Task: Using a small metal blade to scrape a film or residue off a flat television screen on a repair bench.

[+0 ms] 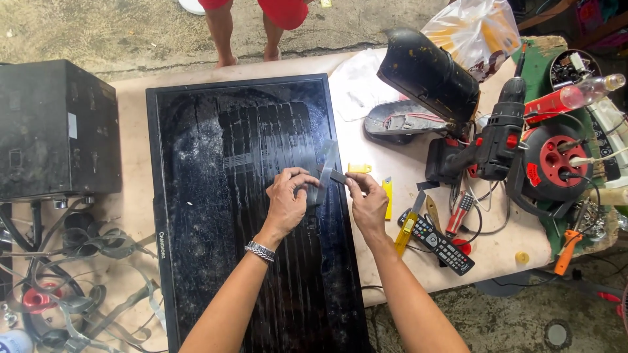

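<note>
A flat black screen panel (216, 196) lies on the table with strips of clear tape across it. My left hand (288, 199) and my right hand (367, 202) meet above the panel's right edge. Both pinch a grey strip of tape (327, 168), which rises from my fingers toward the panel. A bracelet sits on my left wrist.
A black box (57, 127) stands at left above tangled cables (78, 287). At right lie a cordless drill (500, 134), a remote control (437, 243), a yellow utility knife (388, 196), screwdrivers, a red cable reel (556, 160) and a black housing (426, 72). A person's legs (226, 33) stand beyond the table.
</note>
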